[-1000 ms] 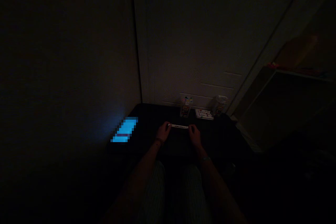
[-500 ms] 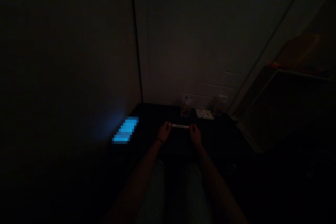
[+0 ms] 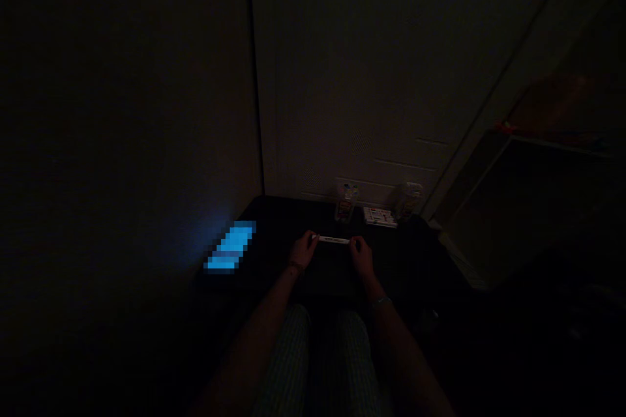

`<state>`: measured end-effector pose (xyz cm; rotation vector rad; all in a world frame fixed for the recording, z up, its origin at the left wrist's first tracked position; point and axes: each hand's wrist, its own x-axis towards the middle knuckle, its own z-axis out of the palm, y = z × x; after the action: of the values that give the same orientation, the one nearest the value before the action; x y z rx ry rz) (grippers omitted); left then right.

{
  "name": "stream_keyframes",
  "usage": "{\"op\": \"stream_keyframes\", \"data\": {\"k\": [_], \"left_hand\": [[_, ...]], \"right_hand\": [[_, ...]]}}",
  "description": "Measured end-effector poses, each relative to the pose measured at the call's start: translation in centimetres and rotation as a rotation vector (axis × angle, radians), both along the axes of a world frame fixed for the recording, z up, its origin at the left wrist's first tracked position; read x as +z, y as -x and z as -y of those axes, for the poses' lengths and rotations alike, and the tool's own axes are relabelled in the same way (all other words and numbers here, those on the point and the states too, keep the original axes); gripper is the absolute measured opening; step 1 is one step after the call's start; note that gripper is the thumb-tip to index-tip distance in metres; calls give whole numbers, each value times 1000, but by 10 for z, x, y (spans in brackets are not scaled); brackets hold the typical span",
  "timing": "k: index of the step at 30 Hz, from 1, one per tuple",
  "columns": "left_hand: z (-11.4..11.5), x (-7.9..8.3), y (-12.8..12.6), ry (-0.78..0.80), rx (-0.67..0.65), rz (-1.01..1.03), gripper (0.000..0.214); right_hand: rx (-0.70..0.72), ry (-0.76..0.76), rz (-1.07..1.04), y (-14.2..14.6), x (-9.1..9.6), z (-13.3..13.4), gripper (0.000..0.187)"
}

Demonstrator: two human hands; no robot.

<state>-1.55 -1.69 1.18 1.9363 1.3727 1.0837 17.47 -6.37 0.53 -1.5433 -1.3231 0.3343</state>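
Observation:
Both of my hands hold a slim white stick with dark print point(image 3: 334, 240) level above the dark table, one hand at each end. My left hand point(image 3: 304, 249) pinches its left end, fingers closed. On the right end, the fingers of my right hand point(image 3: 361, 254) are closed too. The dim light hides what kind of stick it is. Just beyond it lies a flat whitish pack with dark markings point(image 3: 380, 217).
A clear container point(image 3: 346, 203) with small things in it stands left of the pack, and another clear container point(image 3: 409, 201) to its right, near the wall. A blurred bright blue screen point(image 3: 231, 247) glows at the table's left. A shelf point(image 3: 552, 143) is at right.
The stick and both hands sit slightly lower and more to the left in view, as does most of the scene. Both hands keep hold of the stick.

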Motion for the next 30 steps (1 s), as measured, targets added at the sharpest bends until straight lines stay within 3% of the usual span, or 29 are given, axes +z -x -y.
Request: {"op": "stream_keyframes", "data": {"k": [10, 30], "left_hand": [[-5, -7, 0, 1, 18, -7, 33], [-2, -3, 0, -34, 8, -12, 31]], "right_hand": [[25, -31, -27, 0, 0, 1, 33], [24, 14, -14, 0, -1, -1, 36]]}}
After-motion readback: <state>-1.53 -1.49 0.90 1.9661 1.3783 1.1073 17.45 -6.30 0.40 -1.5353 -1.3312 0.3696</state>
